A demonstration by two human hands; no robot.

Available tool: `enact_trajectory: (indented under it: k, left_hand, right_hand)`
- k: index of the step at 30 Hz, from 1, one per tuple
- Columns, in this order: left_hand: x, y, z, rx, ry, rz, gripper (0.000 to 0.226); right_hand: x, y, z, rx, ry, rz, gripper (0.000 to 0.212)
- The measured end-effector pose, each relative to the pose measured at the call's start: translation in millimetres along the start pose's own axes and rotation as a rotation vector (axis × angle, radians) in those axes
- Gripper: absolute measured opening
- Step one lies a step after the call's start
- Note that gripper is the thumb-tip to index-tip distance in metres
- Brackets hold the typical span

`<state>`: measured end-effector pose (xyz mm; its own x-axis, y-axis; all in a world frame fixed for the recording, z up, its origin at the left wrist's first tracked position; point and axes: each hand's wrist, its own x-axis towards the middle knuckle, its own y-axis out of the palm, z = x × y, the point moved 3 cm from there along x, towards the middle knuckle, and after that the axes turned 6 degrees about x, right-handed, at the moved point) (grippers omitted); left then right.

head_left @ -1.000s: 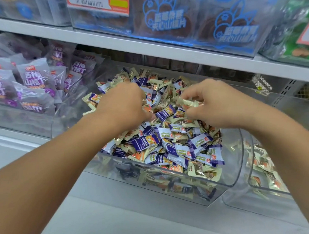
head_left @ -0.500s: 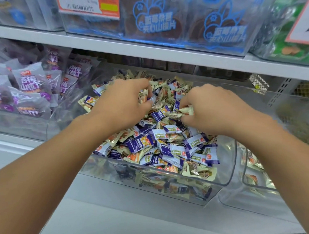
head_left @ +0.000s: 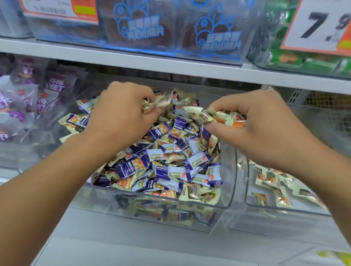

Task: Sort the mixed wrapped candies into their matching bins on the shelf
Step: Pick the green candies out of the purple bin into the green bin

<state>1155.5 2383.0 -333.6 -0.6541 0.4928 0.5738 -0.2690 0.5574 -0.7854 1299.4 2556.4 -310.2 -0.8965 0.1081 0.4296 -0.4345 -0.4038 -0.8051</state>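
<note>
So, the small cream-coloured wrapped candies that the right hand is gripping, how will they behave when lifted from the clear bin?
The cream-coloured wrapped candies look small, so probably light. Their glossy film with crimped ends seems slippery and crinkly; some may slide out of the right hand, which grips several at once. They are flat pillows, so unlikely to roll if dropped back into the clear plastic bin.

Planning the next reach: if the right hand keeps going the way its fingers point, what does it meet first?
The right hand, holding cream candies, points left; likely first the left hand, though depth is unclear.

Both hands, left [head_left: 121, 116] and right [head_left: 260, 128], fingers curled
</note>
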Motion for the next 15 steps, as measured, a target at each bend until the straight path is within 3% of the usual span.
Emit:
enact_trajectory:
  k: [2, 5, 9, 12, 15]
  left_hand:
    - [-2.8, -8.7, -11.9, -0.197, 0.040, -0.069, 0.016]
    - [-10.5, -15.0, -40.9, -0.397, 0.127, -0.043, 0.018]
    - [-15.0, -9.0, -85.8, -0.489, 0.236, 0.103, 0.015]
    - [-10.3, -0.2, -125.6, -0.369, 0.374, 0.209, 0.024]
    - [-0.1, 16.2, -158.0, -0.138, 0.477, 0.310, 0.035]
  right_hand:
    - [-11.0, -15.0, -2.1, 0.063, -0.034, -0.032, 0.011]
    - [-26.7, -38.1, -20.8, 0.178, 0.001, 0.016, 0.009]
    - [-50.1, -50.9, -83.0, 0.369, 0.396, 0.226, 0.024]
    - [-70.0, -47.4, -122.2, 0.356, 0.693, 0.355, 0.021]
    - [-78.7, -49.0, -145.0, 0.416, 0.863, 0.312, 0.016]
